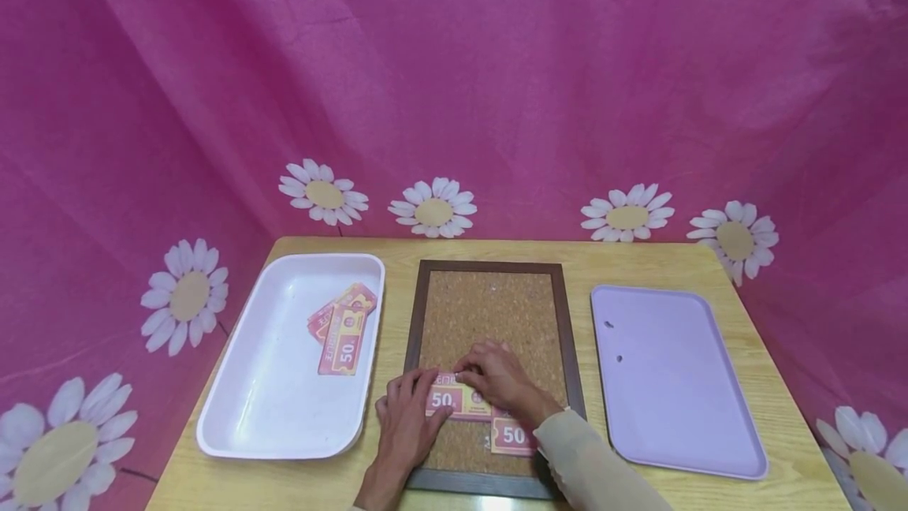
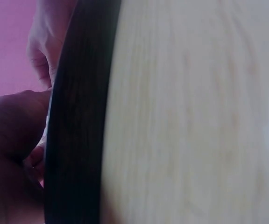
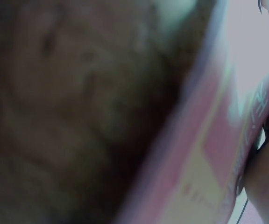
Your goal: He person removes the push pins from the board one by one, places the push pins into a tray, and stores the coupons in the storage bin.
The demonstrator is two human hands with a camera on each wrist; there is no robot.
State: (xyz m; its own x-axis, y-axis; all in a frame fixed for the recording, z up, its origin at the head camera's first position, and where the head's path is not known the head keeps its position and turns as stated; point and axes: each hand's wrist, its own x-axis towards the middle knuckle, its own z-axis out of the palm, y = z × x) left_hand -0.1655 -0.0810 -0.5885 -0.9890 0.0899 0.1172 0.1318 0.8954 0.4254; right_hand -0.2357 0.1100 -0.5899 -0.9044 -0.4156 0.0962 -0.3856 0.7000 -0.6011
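At lower centre, a left hand (image 1: 409,423), thumb and forefinger apart, touches a pink-and-yellow rectangular coupon (image 1: 454,400) over a brown-framed corkboard (image 1: 496,310); the right hand (image 1: 502,378) bends at the coupon's upper edge, grip unclear.

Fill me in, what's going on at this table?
A person's left hand and right hand are both on a coupon at the framed corkboard. A second coupon lies lower right on the board, partly hidden by the right sleeve. More coupons sit in the white tray. The purple tray holds two dark specks, too small to identify.
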